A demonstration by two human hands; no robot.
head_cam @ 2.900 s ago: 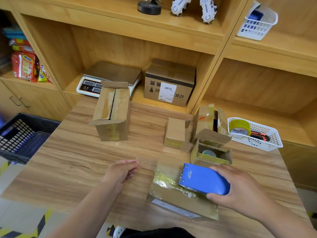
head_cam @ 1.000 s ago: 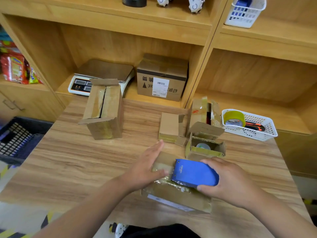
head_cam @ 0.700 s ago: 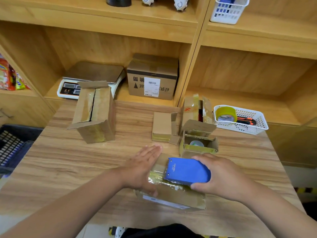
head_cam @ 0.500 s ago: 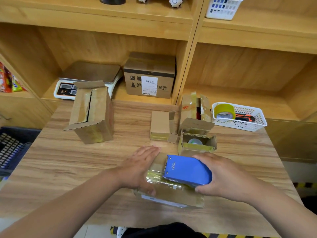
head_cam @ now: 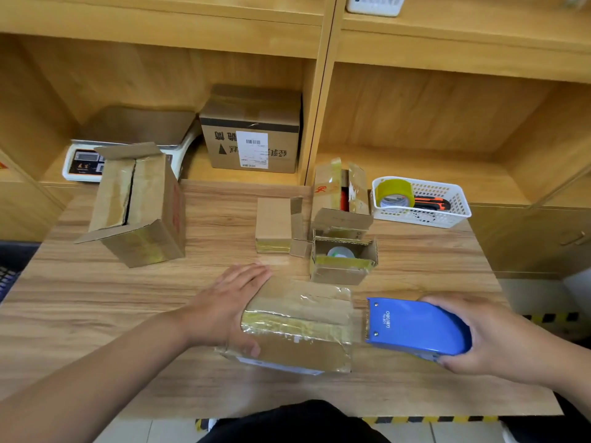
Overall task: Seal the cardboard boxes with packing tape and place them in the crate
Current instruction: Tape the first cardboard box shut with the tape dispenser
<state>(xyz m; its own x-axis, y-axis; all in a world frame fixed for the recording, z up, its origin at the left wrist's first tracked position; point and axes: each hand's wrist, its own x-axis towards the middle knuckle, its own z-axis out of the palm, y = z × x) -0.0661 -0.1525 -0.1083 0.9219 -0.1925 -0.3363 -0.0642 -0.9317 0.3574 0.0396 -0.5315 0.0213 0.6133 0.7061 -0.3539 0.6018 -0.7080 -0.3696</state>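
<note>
Head view looks down on my left hand (head_cam: 230, 302), which lies flat with straight fingers on the left end of the flat cardboard box (head_cam: 297, 327), thumb down its near side. My right hand (head_cam: 489, 337) is curled round the blue tape dispenser (head_cam: 415, 327), whose front edge sits just beside the box's right end. White lettering on the dispenser looks like "deli", with a small number I cannot read. Glossy yellowish tape crosses the box top.

On the far shelf a closed carton (head_cam: 252, 123) carries a white barcode label and upside-down black characters; a scale (head_cam: 86, 159) stands left of it. A far small box (head_cam: 332, 187) shows a red mark.

The wood-grain table (head_cam: 96, 298) also holds a large open box (head_cam: 140, 206) at the left, a small closed box (head_cam: 273, 223), a small open box (head_cam: 342, 260) and a white basket (head_cam: 447, 215) with a tape roll (head_cam: 395, 193). The dark crate (head_cam: 8, 276) sits at the left edge, below the table. Yellow-and-black striping (head_cam: 550, 318) marks the floor.
</note>
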